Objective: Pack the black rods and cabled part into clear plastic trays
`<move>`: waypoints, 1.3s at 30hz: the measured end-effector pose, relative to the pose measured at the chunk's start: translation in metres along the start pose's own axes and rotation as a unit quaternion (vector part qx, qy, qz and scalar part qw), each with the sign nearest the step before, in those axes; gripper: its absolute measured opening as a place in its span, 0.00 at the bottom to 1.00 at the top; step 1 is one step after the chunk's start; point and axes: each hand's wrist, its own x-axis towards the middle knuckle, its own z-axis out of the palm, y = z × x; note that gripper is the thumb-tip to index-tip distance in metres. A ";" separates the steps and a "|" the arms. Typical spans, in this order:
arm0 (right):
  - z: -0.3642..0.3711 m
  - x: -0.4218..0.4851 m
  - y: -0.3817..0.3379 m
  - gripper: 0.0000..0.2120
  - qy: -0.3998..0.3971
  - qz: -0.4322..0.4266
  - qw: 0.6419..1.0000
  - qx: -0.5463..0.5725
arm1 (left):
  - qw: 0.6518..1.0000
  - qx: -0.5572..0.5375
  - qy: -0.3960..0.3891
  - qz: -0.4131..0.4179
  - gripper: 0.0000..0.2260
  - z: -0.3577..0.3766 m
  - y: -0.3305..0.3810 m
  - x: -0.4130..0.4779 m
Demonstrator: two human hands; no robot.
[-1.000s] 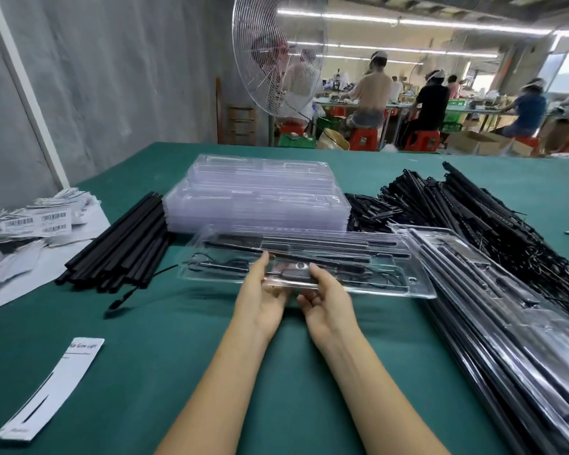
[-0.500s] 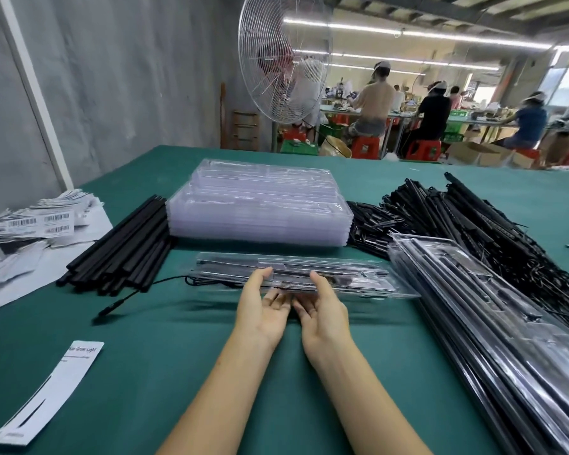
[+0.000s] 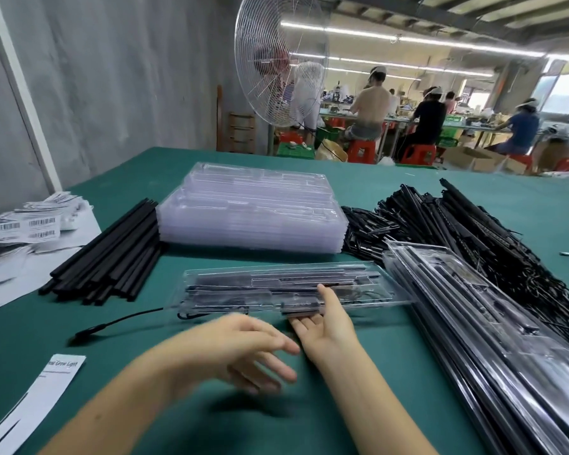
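On the green table [image 3: 473,192] I count one closed clear tray [image 3: 270,284] lying across in front of the person. Through its plastic I see black rods lengthwise and a thin cabled part; how many rods, I cannot tell. One cable end [image 3: 119,320] comes out from the tray's left side and lies on the cloth.

The right hand [image 3: 326,326] pinches the near edge of this tray, thumb on the lid and fingers under it. The left hand [image 3: 240,349] is blurred, in the air just beside the tray, fingers loosely spread and holding nothing.

Behind the tray stands one stack of empty trays [image 3: 253,218]. To its left is one bundle of loose rods [image 3: 112,254], too many to count. To its right is one tangled heap of cabled parts [image 3: 473,231], and in front of this heap one pile of filled trays [image 3: 493,330]. At the far left lie barcode labels [image 3: 20,224], and one printed card [image 3: 50,385] lies near the table's front edge.
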 end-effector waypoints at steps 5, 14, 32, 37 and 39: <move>0.003 0.001 -0.002 0.23 0.012 0.017 1.000 0.018 | 0.943 0.174 0.249 0.134 0.08 -0.047 0.038 0.040; 0.013 -0.003 0.008 0.10 0.033 0.017 0.999 -0.003 | 0.808 0.518 0.279 0.025 0.22 -0.096 0.017 0.143; 0.030 -0.005 0.023 0.10 0.006 0.016 0.999 0.035 | 0.714 0.524 0.434 0.165 0.26 -0.102 0.040 0.119; 0.035 -0.004 0.024 0.11 0.017 0.010 0.999 0.044 | 0.689 0.522 0.474 0.170 0.27 -0.098 0.037 0.112; 0.036 -0.005 0.026 0.12 0.025 -0.002 0.999 0.042 | 0.681 0.526 0.481 0.169 0.27 -0.095 0.036 0.110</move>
